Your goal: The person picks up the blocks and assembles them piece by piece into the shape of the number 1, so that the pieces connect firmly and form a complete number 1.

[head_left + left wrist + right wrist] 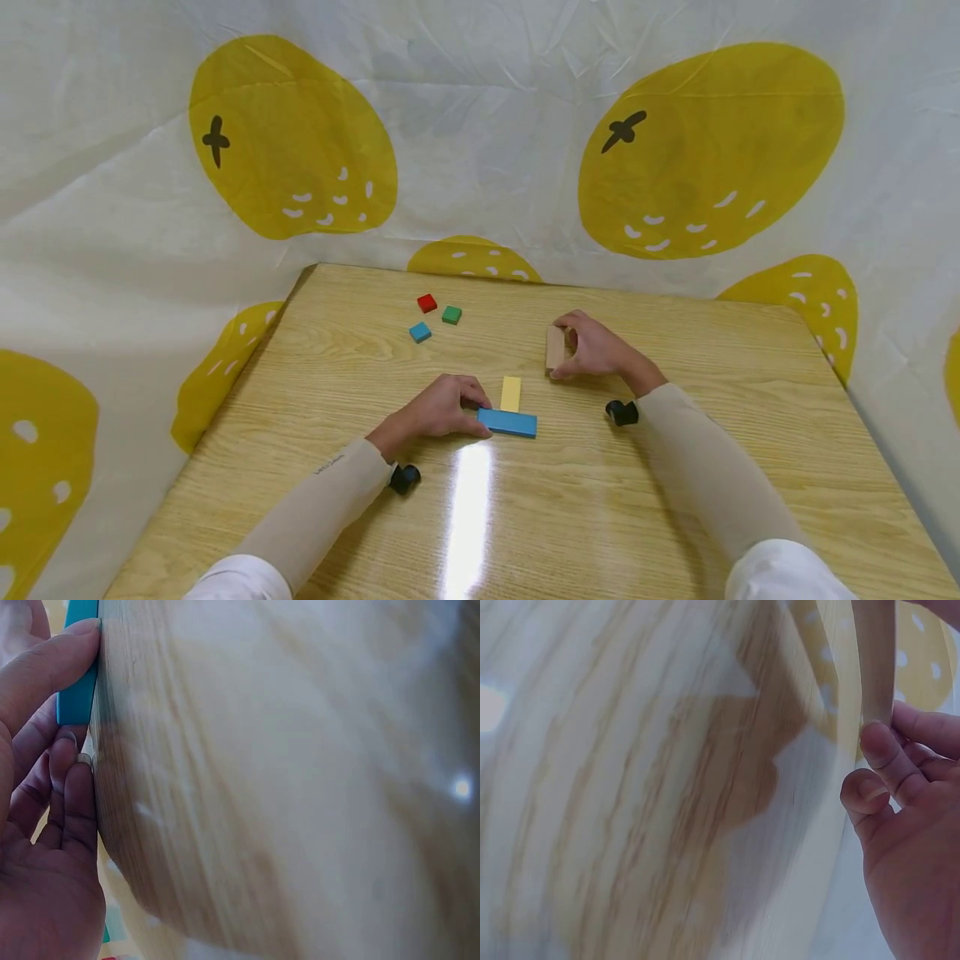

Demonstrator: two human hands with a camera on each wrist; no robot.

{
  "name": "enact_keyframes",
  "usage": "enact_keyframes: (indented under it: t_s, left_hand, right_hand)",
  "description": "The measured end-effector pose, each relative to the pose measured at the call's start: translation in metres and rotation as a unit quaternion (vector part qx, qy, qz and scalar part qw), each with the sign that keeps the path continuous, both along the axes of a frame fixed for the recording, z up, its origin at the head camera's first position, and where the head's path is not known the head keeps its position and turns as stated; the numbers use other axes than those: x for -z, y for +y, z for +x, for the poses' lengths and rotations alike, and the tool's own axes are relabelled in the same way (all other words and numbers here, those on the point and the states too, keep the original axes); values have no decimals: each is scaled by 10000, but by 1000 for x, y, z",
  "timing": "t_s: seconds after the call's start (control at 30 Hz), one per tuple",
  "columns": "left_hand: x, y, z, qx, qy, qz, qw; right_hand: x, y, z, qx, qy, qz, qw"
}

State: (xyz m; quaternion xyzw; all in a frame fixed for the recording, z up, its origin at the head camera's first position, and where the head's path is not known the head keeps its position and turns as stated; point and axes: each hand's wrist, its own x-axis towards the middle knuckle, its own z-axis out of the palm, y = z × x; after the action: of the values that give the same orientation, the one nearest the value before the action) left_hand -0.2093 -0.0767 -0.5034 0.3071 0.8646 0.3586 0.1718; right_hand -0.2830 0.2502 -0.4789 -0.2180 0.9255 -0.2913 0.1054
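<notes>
My left hand (pixel 447 406) pinches the left end of a long blue block (pixel 513 423), thumb on the near side and fingers on the far side. Against or just behind that block's far edge lies a yellow block (pixel 511 393), pointing away from me. Farther back on the right, my right hand (pixel 594 347) holds a plain wooden block (pixel 555 348) by its two ends, between thumb and fingers. The right wrist view shows the wooden block (pixel 877 660) at the fingertips. In the left wrist view the thumb lies along the blue block (pixel 77 697).
Small red (pixel 427 303), green (pixel 452 315) and light-blue (pixel 420 332) square blocks lie at the back left of the wooden table (pixel 337 350). A white curtain (pixel 480 150) with yellow fruit shapes hangs along the table's far and side edges. A bright reflection crosses the near tabletop.
</notes>
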Motion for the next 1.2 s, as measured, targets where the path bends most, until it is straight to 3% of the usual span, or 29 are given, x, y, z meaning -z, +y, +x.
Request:
enact_keyframes:
  t_s: [1.2]
  left_hand:
    - [2,0,-1,27,30,-35,10000]
  right_hand:
    - [5,-25,-3,-28,42,-118,9999]
